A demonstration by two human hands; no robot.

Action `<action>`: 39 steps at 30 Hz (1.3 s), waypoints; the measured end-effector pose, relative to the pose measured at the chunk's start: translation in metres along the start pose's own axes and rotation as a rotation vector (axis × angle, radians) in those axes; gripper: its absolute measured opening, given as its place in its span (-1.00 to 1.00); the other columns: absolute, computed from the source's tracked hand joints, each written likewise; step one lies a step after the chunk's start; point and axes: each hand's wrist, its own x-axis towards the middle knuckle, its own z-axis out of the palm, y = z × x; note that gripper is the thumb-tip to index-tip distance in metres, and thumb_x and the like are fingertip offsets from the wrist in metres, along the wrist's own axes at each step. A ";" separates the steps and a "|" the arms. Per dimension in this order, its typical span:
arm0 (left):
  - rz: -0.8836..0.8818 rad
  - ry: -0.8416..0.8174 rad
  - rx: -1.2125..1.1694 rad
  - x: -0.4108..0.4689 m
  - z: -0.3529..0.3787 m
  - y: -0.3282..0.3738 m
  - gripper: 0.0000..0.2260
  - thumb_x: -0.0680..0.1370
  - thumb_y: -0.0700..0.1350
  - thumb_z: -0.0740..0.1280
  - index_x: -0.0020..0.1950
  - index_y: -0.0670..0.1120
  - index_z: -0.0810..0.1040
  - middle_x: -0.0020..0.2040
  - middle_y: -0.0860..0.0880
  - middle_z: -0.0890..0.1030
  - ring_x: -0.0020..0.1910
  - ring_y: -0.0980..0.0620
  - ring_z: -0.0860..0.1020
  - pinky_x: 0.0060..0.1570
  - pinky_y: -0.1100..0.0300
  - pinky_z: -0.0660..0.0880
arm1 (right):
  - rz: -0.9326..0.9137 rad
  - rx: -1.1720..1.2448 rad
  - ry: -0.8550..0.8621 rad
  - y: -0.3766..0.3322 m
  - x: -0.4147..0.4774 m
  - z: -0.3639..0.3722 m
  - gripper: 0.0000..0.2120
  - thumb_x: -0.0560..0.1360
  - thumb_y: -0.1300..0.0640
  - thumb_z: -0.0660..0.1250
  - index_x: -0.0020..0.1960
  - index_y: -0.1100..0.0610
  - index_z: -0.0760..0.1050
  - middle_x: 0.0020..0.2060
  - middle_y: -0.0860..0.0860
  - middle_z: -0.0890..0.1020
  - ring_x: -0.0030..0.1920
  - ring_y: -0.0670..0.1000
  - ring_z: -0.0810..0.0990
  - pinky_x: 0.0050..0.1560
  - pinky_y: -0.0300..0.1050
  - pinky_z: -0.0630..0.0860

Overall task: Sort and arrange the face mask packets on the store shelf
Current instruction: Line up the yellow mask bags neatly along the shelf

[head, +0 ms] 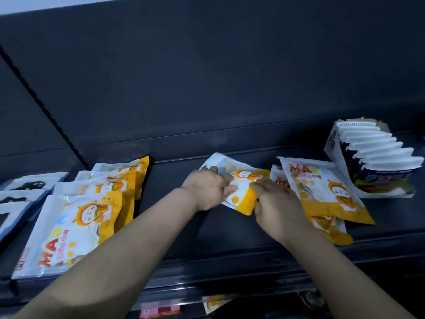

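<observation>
Now | both hands' fingers clamped on mask packet (241, 189); left hand (208, 188) at its left edge; right hand (277, 203) at its right

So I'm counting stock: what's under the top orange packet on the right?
Under that top packet, two more orange packets poke out. Anything deeper is covered.

Overlapped packets (76, 217) left on shelf (230, 240), loose packets (322, 192) right — carton (368, 157) behind.
</observation>
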 end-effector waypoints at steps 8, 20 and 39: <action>-0.213 -0.020 -0.004 -0.042 0.025 -0.040 -0.40 0.57 0.33 0.04 0.55 0.11 0.08 0.50 -0.08 0.25 0.39 -0.19 0.32 0.31 -0.09 0.36 | 0.068 -0.120 -0.165 0.002 -0.011 0.001 -0.21 0.49 0.01 0.24 0.55 0.11 -0.16 0.52 0.15 0.05 0.52 0.16 0.02 0.46 0.01 0.13; -0.033 -0.052 -0.127 -0.013 0.015 -0.045 -0.50 0.66 0.05 0.08 0.57 0.21 -0.03 0.60 -0.02 -0.04 0.54 -0.21 0.07 0.46 -0.03 0.15 | 0.020 -0.284 0.249 0.001 -0.004 0.003 -0.45 0.13 0.39 0.46 0.12 0.18 0.61 -0.31 0.10 0.67 -0.16 0.15 0.66 0.11 0.00 0.54; -0.424 0.175 -1.459 -0.027 -0.013 0.004 -0.80 0.45 -0.44 0.23 -0.05 -0.19 0.50 -0.22 -0.12 0.65 -0.29 -0.06 0.65 -0.33 0.11 0.62 | -0.114 0.582 0.379 0.015 -0.033 0.023 -0.70 0.48 0.17 0.36 0.20 0.00 0.59 0.18 -0.06 0.60 0.28 -0.28 0.35 0.22 -0.13 0.47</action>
